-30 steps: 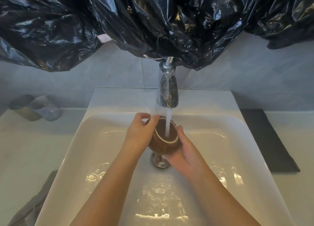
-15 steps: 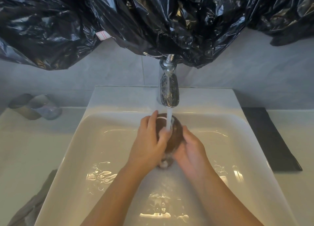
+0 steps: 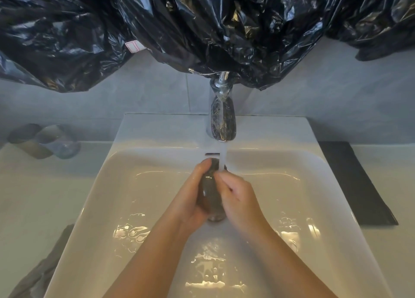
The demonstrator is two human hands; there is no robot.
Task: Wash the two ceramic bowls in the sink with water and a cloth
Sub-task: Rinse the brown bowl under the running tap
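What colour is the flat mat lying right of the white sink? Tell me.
Black. The flat rectangular mat shows best in the head view, the only one.

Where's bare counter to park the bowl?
Left counter, between the cups behind and the grey cloth in front. Right counter, the strip in front of the black mat. Crowded: under the faucet, left hand and right hand on the bowl.

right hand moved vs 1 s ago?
Yes. The right hand slid left over the bowl. Its fingertips were right of the water stream from the faucet; now they lie just under it.
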